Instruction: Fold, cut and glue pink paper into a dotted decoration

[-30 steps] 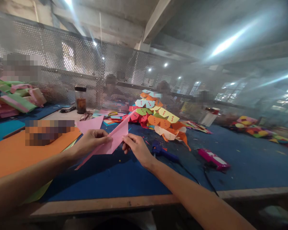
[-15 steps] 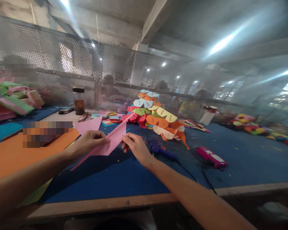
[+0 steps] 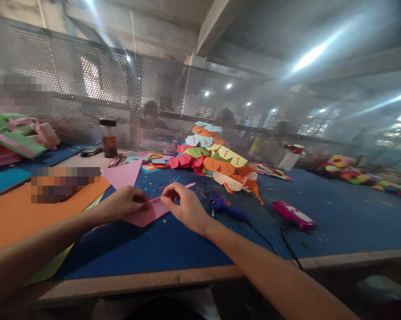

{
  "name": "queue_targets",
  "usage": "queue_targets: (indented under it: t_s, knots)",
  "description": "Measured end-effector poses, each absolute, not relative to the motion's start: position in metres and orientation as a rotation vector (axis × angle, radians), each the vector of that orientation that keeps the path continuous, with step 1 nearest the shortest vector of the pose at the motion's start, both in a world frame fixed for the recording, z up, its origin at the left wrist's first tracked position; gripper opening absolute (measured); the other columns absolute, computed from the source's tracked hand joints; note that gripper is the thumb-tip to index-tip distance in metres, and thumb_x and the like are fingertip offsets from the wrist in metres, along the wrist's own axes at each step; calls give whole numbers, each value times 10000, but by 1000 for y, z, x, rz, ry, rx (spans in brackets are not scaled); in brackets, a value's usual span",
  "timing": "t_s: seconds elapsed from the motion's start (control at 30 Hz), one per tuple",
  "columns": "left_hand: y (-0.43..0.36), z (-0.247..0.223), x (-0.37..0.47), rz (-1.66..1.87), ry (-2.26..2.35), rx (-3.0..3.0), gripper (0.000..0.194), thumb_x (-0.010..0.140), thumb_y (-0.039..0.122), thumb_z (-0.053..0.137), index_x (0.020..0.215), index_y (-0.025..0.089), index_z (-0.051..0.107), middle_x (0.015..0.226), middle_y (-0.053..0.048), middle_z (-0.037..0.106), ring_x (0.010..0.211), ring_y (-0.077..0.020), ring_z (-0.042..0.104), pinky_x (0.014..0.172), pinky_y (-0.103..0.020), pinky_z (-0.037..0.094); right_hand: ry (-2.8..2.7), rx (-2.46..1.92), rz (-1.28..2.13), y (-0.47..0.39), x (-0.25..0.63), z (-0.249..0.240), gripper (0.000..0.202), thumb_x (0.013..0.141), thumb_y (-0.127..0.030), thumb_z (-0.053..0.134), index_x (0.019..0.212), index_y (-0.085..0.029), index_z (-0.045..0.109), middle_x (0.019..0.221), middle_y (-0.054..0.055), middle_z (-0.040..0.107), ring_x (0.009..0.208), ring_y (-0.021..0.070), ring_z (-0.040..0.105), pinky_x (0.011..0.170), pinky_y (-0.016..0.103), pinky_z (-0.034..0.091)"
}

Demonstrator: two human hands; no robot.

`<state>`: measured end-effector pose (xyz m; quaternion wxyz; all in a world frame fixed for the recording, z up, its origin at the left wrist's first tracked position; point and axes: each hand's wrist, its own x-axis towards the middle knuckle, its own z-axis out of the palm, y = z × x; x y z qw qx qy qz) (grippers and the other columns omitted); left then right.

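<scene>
The left hand (image 3: 130,203) and right hand (image 3: 188,208) pinch a folded pink paper sheet (image 3: 145,218) over the blue tabletop (image 3: 174,255), towards its front edge. Right of them lies a blue plastic glue gun (image 3: 232,213); nearer the far edge, a heap of multicoloured paper cutouts (image 3: 220,167).

Here's your left hand (image 3: 132,203), bare, and your right hand (image 3: 187,206), bare as well! Just behind them, your left forearm (image 3: 60,233) and right forearm (image 3: 267,264) show uncovered, slimming toward the wrists.
</scene>
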<state>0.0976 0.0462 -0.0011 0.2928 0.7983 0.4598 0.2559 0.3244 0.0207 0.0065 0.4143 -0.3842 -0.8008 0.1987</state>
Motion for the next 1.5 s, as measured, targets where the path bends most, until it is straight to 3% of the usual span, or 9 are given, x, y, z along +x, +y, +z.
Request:
queue_targets:
  t_s: [0.13, 0.33, 0.6, 0.73, 0.83, 1.0, 1.5]
  knots:
    - [49, -7, 98, 704, 1305, 2268, 198, 760, 400, 633, 703, 245, 741, 709, -10, 738, 698, -197, 629, 624, -274, 397, -2184, -967, 514, 24, 322, -4, 65, 858, -157, 672, 841, -206, 633, 864, 12, 656, 775, 151, 620, 749, 289, 487]
    - [50, -14, 99, 729, 1327, 2404, 108, 742, 279, 597, 710, 245, 695, 759, -32, 723, 770, -231, 637, 696, -312, 435, -2296, -1017, 468, 28, 322, -9, 78, 846, -143, 724, 838, -194, 665, 854, 13, 652, 777, 152, 609, 749, 288, 473]
    - [45, -15, 103, 792, 1291, 2438, 184, 749, 204, 590, 919, 233, 656, 940, -37, 713, 862, -236, 664, 746, -329, 482, -2346, -1082, 417, 33, 318, -16, 74, 825, -132, 711, 848, -195, 681, 852, 15, 658, 811, 165, 615, 765, 291, 473]
    - [45, -18, 104, 790, 1213, 2494, 140, 725, 165, 573, 821, 234, 647, 877, -26, 680, 852, -223, 651, 768, -324, 478, -2347, -1110, 403, 34, 317, -17, 81, 808, -122, 684, 839, -197, 691, 853, 21, 662, 795, 166, 615, 753, 287, 472]
    - [44, -18, 107, 772, 1172, 2532, 55, 776, 239, 593, 750, 231, 641, 840, -31, 662, 830, -219, 641, 762, -324, 476, -2340, -1126, 398, 34, 315, -17, 77, 798, -125, 670, 830, -193, 689, 847, 25, 663, 781, 167, 615, 743, 288, 472]
    - [43, -17, 108, 752, 1165, 2564, 208, 852, 389, 604, 730, 225, 647, 830, -42, 657, 785, -202, 628, 743, -320, 475, -2335, -1139, 418, 35, 314, -18, 73, 789, -131, 666, 823, -194, 681, 830, 21, 665, 752, 159, 620, 715, 278, 475]
    - [54, -21, 101, 601, 1168, 2555, 152, 838, 342, 610, 824, 220, 700, 889, -40, 665, 840, -211, 622, 748, -314, 463, -2340, -1155, 579, 37, 316, -11, 167, 770, -55, 622, 859, -174, 698, 855, 17, 684, 757, 144, 625, 717, 251, 472]
